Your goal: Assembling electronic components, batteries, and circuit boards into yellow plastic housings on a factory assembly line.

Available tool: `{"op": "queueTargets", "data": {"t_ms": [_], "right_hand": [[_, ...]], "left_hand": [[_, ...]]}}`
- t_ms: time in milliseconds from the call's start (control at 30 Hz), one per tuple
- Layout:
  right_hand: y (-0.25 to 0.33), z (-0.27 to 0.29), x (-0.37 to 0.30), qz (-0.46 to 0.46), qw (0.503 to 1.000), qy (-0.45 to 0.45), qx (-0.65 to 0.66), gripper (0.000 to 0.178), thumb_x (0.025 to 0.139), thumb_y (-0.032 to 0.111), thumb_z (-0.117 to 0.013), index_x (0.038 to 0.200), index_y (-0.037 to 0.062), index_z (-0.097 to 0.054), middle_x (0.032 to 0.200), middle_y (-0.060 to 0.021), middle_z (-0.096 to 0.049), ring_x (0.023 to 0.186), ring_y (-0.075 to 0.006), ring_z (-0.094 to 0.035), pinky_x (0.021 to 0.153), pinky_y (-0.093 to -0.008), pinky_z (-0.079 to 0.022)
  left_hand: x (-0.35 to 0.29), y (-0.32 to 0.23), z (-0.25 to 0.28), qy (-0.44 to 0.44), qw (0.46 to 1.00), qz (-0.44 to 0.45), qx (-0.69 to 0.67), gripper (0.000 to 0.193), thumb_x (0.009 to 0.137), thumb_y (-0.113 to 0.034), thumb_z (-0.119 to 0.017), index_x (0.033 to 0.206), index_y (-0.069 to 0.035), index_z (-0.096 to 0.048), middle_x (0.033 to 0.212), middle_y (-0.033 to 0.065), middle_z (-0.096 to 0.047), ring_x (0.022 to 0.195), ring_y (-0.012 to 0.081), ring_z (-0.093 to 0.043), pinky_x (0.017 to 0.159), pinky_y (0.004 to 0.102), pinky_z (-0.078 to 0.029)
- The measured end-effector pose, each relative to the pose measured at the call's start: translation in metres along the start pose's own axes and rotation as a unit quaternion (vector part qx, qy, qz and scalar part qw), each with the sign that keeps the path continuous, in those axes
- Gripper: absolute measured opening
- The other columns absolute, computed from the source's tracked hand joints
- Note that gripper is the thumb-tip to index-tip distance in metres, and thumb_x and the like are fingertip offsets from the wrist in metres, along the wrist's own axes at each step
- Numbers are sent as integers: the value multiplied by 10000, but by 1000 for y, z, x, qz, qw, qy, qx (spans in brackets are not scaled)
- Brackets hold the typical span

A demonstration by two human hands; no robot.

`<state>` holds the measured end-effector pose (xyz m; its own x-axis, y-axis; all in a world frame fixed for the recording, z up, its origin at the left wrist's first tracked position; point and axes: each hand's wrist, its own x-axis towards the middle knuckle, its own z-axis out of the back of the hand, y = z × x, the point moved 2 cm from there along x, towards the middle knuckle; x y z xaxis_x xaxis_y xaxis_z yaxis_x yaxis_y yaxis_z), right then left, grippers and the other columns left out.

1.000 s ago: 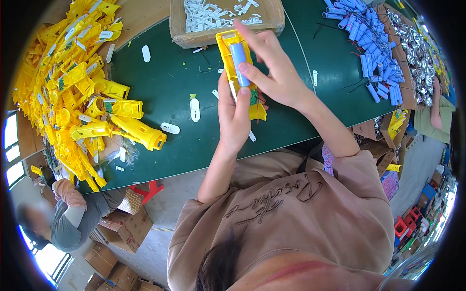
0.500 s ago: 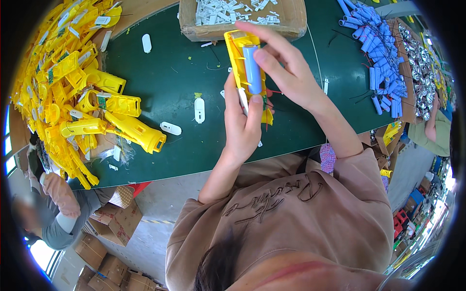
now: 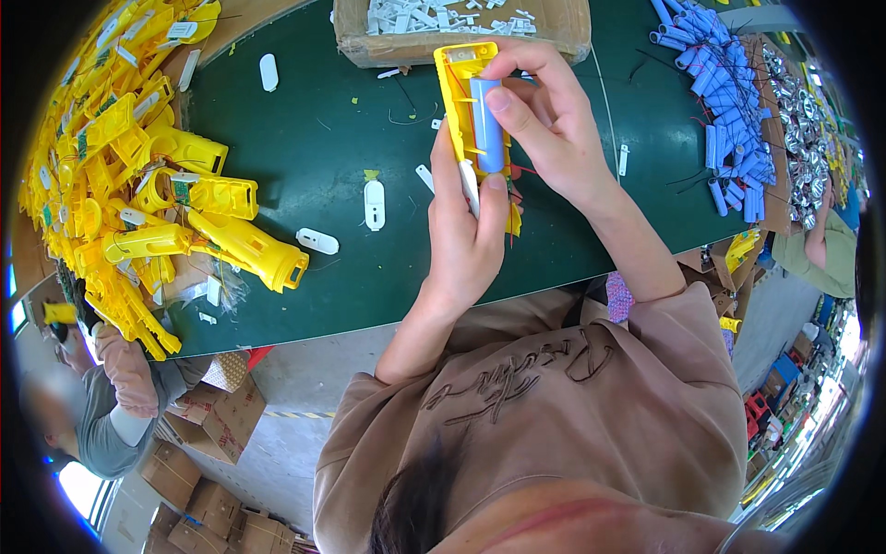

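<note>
My left hand (image 3: 466, 245) is closed around the lower part of a yellow plastic housing (image 3: 452, 97), which is held up over the table like an open half shell. Inside it lies a blue cylindrical battery (image 3: 487, 134), lengthwise. The left thumb rests by the battery's lower end, next to a white plastic piece (image 3: 470, 185) at the housing's side. With thumb and forefinger, my right hand (image 3: 568, 143) grips around the battery's upper end; its other fingers are partly hidden behind. A thin red wire (image 3: 524, 169) sticks out from the housing's right side.
Yellow housings (image 3: 120, 185) are heaped on the left of the green table (image 3: 369, 286). White oval pieces (image 3: 374, 205) lie nearby. A cardboard box (image 3: 461, 48) of white parts stands at the back. Blue batteries (image 3: 729, 120) and silvery parts (image 3: 798, 138) are piled right. A co-worker (image 3: 115, 406) is at lower left.
My right forefinger has bent down from beyond the housing's top onto the battery's upper end, beside the thumb. Both hands and the housing have shifted slightly.
</note>
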<state>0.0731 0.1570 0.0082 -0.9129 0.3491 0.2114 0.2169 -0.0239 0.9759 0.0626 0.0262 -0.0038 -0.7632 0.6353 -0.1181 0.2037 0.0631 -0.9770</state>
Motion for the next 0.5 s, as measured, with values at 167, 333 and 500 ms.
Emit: {"op": "queueTargets", "data": {"t_ms": [167,333,500], "right_hand": [[-4,8,6,22,999,31,-27,150,930,167,-545,1032,70,-491,1044,-40,-514,893,-122,-580,716,-243,-492],[-2,-2,2,-24,998,27,-48,224,926,178,-556,1112,76,-481,1053,-49,-533,859,-131,-593,667,-255,-502],[2,0,3,-8,976,10,-219,405,933,266,-542,1296,128,-426,1192,-92,-532,755,-204,-631,647,-287,-514]], "left_hand": [[-1,4,0,-4,1000,8,10,494,917,-30,-365,1386,-29,-208,1000,118,-533,773,120,-559,643,250,-512],[1,4,0,-6,1000,-3,19,488,921,-32,-364,1384,-27,-210,993,117,-535,773,118,-558,646,251,-515],[3,16,4,7,996,10,-85,491,927,-73,-378,1388,-36,-215,983,108,-543,787,132,-576,657,271,-525]]}}
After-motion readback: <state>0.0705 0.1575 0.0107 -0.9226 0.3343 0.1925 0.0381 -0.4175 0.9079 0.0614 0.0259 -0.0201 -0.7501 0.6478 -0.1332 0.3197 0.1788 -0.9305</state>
